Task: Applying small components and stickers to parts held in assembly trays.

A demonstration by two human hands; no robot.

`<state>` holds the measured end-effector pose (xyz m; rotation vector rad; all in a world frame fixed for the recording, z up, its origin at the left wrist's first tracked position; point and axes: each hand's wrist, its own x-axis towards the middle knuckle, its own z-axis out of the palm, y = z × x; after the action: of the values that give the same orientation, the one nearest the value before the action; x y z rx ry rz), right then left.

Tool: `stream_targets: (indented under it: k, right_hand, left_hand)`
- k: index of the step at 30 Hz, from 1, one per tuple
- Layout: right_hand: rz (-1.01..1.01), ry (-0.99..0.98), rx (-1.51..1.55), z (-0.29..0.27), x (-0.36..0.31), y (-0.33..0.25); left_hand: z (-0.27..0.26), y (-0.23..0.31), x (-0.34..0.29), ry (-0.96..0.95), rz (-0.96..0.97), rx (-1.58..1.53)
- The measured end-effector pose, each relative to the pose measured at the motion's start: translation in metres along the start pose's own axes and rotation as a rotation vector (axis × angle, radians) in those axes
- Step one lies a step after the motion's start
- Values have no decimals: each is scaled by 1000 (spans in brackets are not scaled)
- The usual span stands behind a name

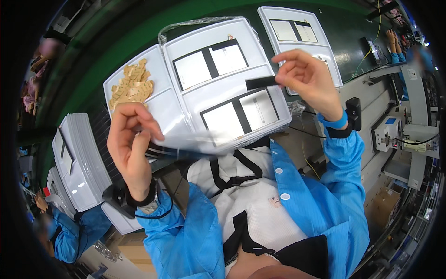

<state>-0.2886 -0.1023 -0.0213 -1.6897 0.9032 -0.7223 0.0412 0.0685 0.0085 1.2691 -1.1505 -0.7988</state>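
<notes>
My right hand (pixel 310 80) is closed in a pinch on the end of a short black strip (pixel 259 83), held above the white two-part tray (pixel 218 89). Between thumb and fingers, my left hand (pixel 132 148) grips a thin sheet (pixel 190 142), pale and see-through above with a dark lower edge; motion smears it, so its exact kind cannot be told. In the tray's far part lies a black-framed white panel (pixel 191 69) with a dark bar across it. A similar panel (pixel 222 122) rests in the near part, just below the strip.
A tray to the left holds a heap of tan paper pieces (pixel 134 86). Another tray (pixel 269 18) with a panel stands at the far right. Stacked white trays (pixel 79 158) are at the left. A machine (pixel 388 132) stands on the right, and a co-worker's blue sleeve (pixel 65 232) shows at lower left.
</notes>
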Motion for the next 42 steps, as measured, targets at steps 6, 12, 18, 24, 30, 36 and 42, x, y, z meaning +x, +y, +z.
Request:
stream_targets:
  k: [6, 12, 18, 24, 30, 36, 42]
  right_hand:
    - [109, -107, -82, 12, -1, 51]
    - [145, -98, -153, 13, 5, 61]
    - [122, -74, -126, 15, 6, 64]
    - [120, -70, -161, 17, 7, 62]
    - [100, -46, -224, 16, 6, 66]
    - [41, -30, -370, 22, 7, 60]
    - [36, -25, -440, 24, 8, 57]
  left_hand:
    - [76, -31, 3, -506, -32, 626]
    - [124, -112, -12, -362, 281, 771]
    - [122, -116, -14, -344, 285, 747]
    - [122, -115, -16, -322, 286, 761]
    - [126, -108, -15, -376, 298, 870]
    - [126, -110, -18, -358, 301, 899]
    - [126, -110, -18, -365, 278, 898]
